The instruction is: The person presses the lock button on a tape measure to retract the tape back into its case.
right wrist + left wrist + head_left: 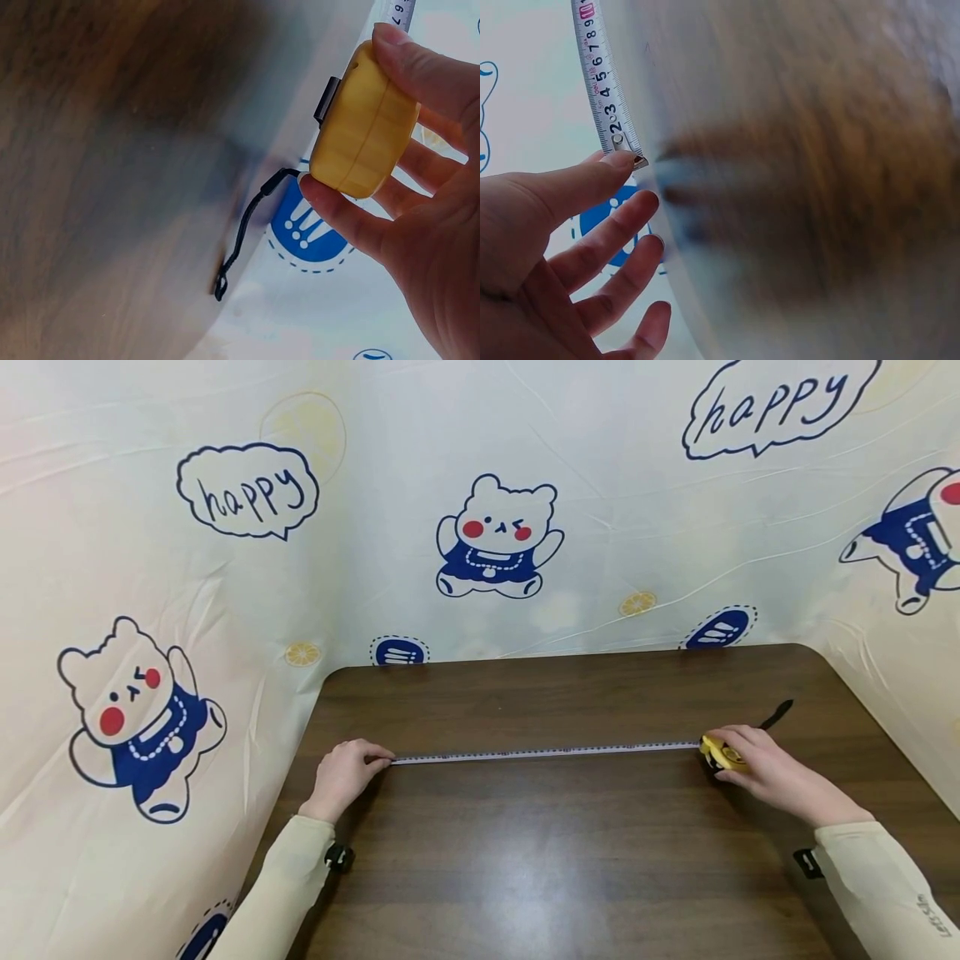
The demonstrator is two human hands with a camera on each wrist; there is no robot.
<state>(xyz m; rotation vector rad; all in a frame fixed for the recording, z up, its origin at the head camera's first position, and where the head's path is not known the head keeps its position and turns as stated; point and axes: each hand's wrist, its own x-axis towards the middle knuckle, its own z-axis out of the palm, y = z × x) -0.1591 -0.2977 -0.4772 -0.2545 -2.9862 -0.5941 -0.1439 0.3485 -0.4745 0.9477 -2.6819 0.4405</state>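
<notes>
Tape measure [726, 755] stretches across a brown wood-grain table [525, 852], in front of a bear-print backdrop [390, 552]: at left, a person's left hand [345, 777] pinches the end hook [640, 162] between thumb and forefinger, three fingers loosely spread; the numbered blade [543, 752] runs straight to the yellow case [366, 127], held between the thumb and fingers of the right hand [776, 772], a black strap [777, 714] trailing beyond.

Pale bear-print curtain [390, 543], brown wooden table [525, 852], glossy reflection [528, 881]
</notes>
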